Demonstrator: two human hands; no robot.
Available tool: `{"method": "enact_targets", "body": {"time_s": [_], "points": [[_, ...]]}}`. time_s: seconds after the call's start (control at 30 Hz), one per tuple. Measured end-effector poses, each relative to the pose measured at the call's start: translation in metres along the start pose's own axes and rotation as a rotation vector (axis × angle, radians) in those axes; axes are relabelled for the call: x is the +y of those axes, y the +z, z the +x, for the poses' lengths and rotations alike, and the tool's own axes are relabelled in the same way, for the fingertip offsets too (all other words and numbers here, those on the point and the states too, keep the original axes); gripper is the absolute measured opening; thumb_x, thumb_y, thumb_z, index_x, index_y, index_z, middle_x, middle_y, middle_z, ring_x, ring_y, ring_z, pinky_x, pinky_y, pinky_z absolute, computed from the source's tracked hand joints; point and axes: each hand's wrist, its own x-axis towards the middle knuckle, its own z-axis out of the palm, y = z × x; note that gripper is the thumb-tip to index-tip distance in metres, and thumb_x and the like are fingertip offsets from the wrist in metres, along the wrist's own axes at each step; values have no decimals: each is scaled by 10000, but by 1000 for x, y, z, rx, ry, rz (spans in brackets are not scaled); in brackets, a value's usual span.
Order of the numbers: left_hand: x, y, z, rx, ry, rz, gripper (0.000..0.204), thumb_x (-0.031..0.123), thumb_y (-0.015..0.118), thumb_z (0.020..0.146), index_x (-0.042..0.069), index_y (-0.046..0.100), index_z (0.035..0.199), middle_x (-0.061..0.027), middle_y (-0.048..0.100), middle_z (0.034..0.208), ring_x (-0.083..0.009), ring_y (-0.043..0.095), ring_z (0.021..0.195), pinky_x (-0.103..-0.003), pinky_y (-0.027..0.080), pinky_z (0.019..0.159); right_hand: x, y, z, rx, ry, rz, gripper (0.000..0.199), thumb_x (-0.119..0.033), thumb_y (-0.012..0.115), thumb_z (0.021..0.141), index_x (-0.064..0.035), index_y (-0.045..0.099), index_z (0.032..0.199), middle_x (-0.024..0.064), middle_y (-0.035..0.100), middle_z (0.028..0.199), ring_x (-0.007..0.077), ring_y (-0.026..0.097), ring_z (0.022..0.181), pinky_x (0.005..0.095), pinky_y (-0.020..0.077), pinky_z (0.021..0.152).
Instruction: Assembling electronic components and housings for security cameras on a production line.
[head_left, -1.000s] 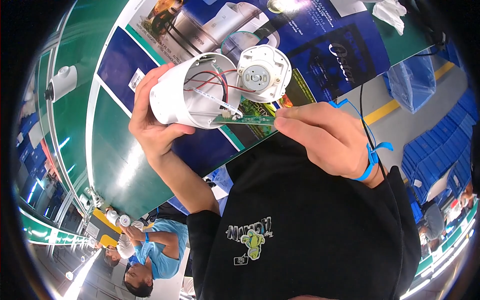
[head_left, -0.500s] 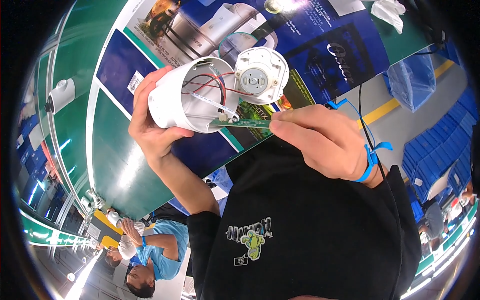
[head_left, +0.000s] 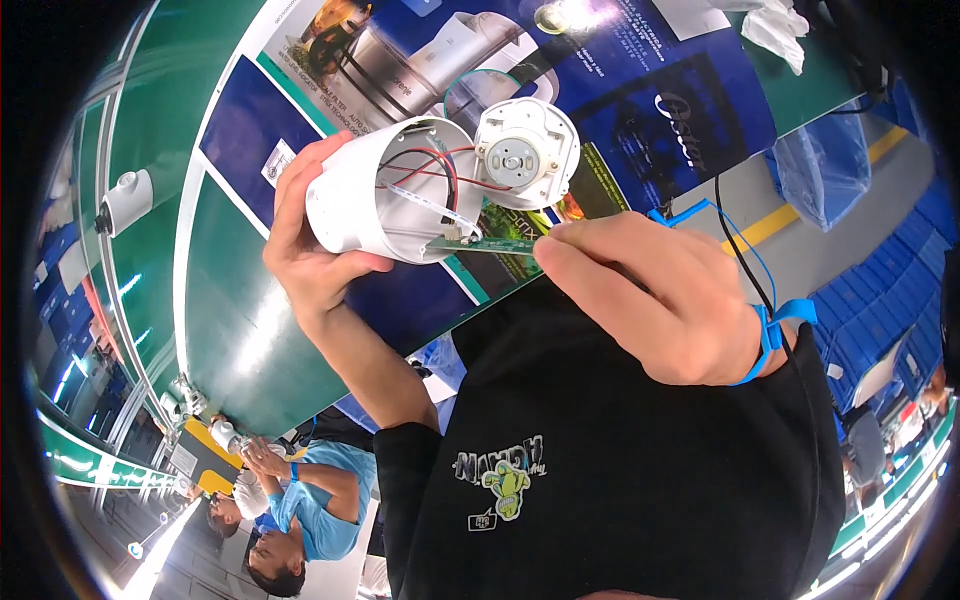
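Observation:
My left hand (head_left: 310,235) is wrapped round a white cylindrical housing (head_left: 350,200), whose open end faces right. Inside the housing run red and black wires and a flat white ribbon cable (head_left: 430,204). Between the thumb and fingers of my right hand (head_left: 650,285) is one end of a narrow green circuit board (head_left: 500,245). The board's other end lies at the lower rim of the housing, with a white connector and the cable on it. Just right of the housing sits a round white motor unit (head_left: 526,152), joined to it by red wires.
Printed cardboard sheets (head_left: 640,90) cover part of the green table (head_left: 235,300). Another white housing (head_left: 128,200) lies at far left. A blue wrist strap (head_left: 768,340) with a cord is on my right wrist. A clear bag (head_left: 825,165) hangs at right. A co-worker in blue (head_left: 325,490) sits lower left.
The housing and motor unit have shifted slightly right. My right wrist has moved a little lower and to the right, while its fingers keep hold of the circuit board.

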Motion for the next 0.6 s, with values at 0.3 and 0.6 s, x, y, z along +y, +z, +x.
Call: {"method": "enact_targets", "body": {"time_s": [0.3, 0.6], "points": [[4, 2, 2, 11, -23, 37, 951, 397, 909, 480, -16, 559, 1263, -256, 551, 1256, -373, 543, 1177, -464, 462, 970, -5, 5, 18, -23, -16, 67, 271, -41, 670, 677, 81, 641, 917, 119, 589, 779, 211, 611, 601, 275, 488, 470], [-3, 9, 3, -32, 31, 4, 956, 353, 915, 473, -14, 547, 1275, -256, 530, 1281, -358, 543, 1178, -441, 473, 959, 11, 32, 46, -183, -103, -176, 99, -127, 666, 633, -67, 600, 675, 26, 551, 650, 179, 609, 589, 303, 455, 451]]}}
